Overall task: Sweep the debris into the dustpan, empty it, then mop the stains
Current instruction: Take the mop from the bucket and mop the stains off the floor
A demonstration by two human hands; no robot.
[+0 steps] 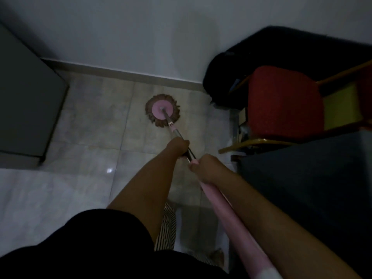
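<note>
A round mop head [162, 110], pink disc with brown fringe, lies flat on the pale tiled floor [96, 137] near the back wall's skirting. Its handle [223, 206], metal low down and pink higher up, runs back toward me. My left hand [179, 146] is closed around the metal part. Just behind it, my right hand [207, 168] grips the pink part. The room is dim, so stains on the tiles are hard to make out. No dustpan is in view.
A grey cabinet [26, 109] stands at the left. On the right are a red-cushioned chair with a gold frame [283, 103], a black bag [231, 77] against the wall, and a dark box or surface [306, 188] close to my right arm.
</note>
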